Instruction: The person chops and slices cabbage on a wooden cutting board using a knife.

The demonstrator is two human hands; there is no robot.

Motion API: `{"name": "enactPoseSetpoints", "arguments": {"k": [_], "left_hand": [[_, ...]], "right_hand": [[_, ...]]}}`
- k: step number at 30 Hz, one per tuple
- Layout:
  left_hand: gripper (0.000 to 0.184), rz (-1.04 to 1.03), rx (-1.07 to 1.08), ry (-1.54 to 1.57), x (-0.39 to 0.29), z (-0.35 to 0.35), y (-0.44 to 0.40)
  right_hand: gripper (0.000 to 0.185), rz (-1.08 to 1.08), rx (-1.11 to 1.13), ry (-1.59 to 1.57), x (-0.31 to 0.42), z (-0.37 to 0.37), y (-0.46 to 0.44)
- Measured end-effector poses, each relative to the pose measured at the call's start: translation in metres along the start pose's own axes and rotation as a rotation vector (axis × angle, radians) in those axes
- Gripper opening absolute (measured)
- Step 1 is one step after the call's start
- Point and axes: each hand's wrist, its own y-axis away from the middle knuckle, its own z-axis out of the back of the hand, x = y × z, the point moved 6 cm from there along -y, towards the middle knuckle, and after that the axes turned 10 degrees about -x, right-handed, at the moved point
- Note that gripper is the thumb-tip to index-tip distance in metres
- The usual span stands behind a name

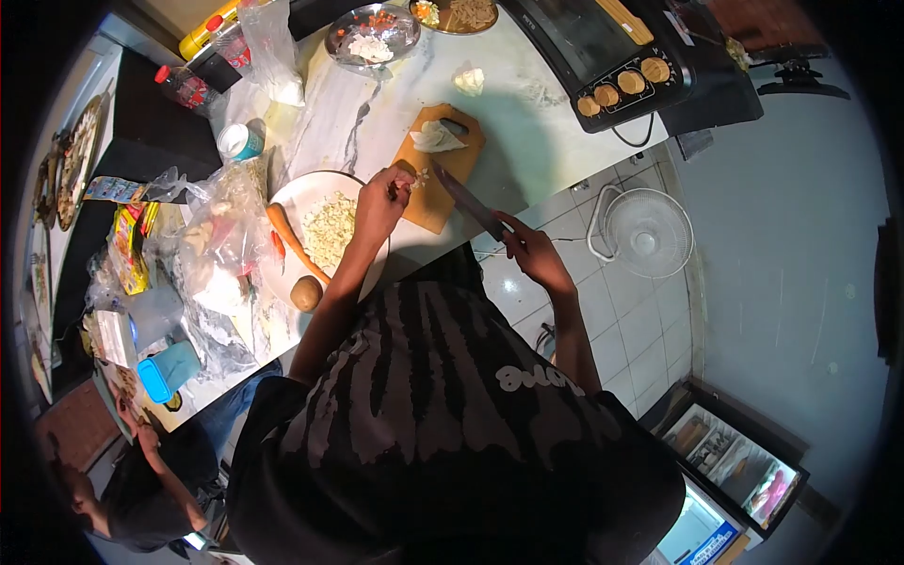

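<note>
A knife (471, 206) is held by its handle in my right hand (535, 252), its blade pointing up and left over the wooden cutting board (433, 201). My left hand (384, 200) is at the board's left edge, fingers pinched; small pale pieces show beside the fingertips, but what the fingers hold is too small to name. A crumpled whitish piece (438, 137) lies on the upper board, next to a dark object (455, 126). Left of my left hand, a large plate (287, 202) bears chopped pale bits (330, 229), a wooden spoon (292, 239) and a round brown item (306, 293).
A metal bowl (339, 41) and a plate of food (457, 28) stand at the back. A toaster oven (612, 56) is at the back right. Bags (221, 231), bottles and containers crowd the left. Another person (155, 480) is at the lower left; a fan (650, 234) stands right.
</note>
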Motion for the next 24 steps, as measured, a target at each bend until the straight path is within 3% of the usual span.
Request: {"name": "enactPoseSetpoints", "arguments": {"k": [10,15,19,22,24], "left_hand": [[0.014,0.058,0.032,0.099,0.015,-0.010,-0.002],[0.014,0.114,0.018,0.401,0.023,-0.008,0.002],[0.014,0.120,-0.056,0.445,0.009,0.002,0.010],[0.013,0.071,-0.100,0.200,-0.007,0.017,0.021],[0.015,-0.154,-0.172,-0.018,-0.026,0.028,0.032]], "right_hand": [[0.043,-0.006,0.111,0.051,-0.004,-0.026,-0.010],[0.045,-0.016,0.143,-0.098,-0.024,-0.038,-0.014],[0.044,0.024,0.175,-0.214,-0.024,-0.037,-0.019],[0.044,-0.058,0.269,-0.234,-0.024,-0.031,-0.023],[0.043,-0.016,0.263,-0.317,-0.015,-0.024,-0.028]]}}
